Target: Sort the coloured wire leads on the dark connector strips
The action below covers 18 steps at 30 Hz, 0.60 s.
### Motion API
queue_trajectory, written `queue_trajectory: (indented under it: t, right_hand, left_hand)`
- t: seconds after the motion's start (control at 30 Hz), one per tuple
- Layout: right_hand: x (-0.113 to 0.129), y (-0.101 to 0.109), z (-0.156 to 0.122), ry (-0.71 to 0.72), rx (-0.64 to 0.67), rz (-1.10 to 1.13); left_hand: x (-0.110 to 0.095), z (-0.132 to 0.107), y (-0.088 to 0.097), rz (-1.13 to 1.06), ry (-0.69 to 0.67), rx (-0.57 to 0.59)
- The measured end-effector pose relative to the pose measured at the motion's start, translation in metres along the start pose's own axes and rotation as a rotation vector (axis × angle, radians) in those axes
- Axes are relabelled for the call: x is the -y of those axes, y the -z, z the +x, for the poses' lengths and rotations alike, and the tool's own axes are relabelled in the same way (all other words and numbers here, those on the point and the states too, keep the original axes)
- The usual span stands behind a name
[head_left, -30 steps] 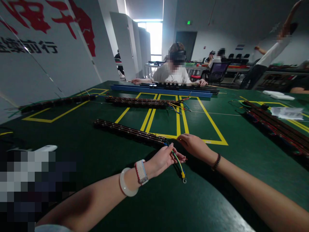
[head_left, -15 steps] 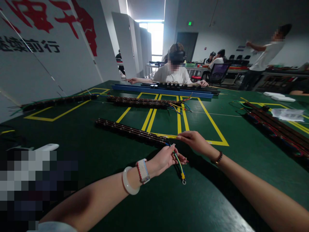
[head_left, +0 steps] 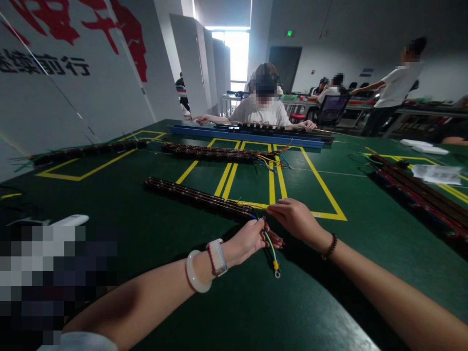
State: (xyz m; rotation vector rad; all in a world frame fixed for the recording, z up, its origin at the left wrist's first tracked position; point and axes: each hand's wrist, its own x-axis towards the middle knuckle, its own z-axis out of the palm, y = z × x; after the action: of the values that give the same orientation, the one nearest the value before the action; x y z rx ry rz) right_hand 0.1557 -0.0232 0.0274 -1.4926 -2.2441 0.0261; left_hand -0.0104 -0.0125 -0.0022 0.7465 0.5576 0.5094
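My left hand (head_left: 252,239), with a watch and a pale bangle at the wrist, is closed on a green-and-yellow wire (head_left: 271,243) near the right end of a long dark wire bundle (head_left: 197,197). The wire hangs down past the fingers to a metal ring terminal (head_left: 277,274) with a yellow sleeve. My right hand (head_left: 292,214) is just beyond and to the right, its thumb and fingers pinched together close to the bundle's end. What lies between those fingertips is too small to make out.
Another wire bundle (head_left: 219,153) with loose coloured ends lies farther back on the green table (head_left: 226,312). More bundles lie at the left (head_left: 87,150) and right (head_left: 420,195). Across the table, a person (head_left: 256,109) sits behind a long blue rail (head_left: 248,136).
The yellow wire that ran to my right fingertips no longer shows clearly there. My right hand has turned slightly, staying pinched. My left hand keeps its hold on the green-and-yellow wire.
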Motion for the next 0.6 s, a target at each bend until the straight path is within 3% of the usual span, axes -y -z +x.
queue_trajectory:
  t: [0.1,0.27,0.37,0.53,0.6]
  right_hand:
    - [0.0032,-0.0038,-0.0042,0.107,-0.033,-0.204]
    - [0.0058,-0.0064,-0.0052,0.184,-0.08,-0.236]
    - [0.0061,-0.0055,-0.0041,0.119,-0.084,-0.136]
    - [0.0062,-0.0046,-0.004,-0.032,-0.004,0.234]
    - [0.0079,-0.0045,-0.0037,-0.022,-0.039,0.238]
  left_hand:
    - [-0.0025,-0.0016,-0.0015,0.047,-0.007,0.028]
    - [-0.0057,-0.0038,-0.0048,0.077,0.01,-0.008]
    - [-0.0062,-0.0047,-0.0063,0.079,0.012,-0.008]
    - [-0.006,-0.0047,-0.0071,0.027,0.021,-0.059]
    - [-0.0054,-0.0034,-0.0065,0.035,0.02,-0.062]
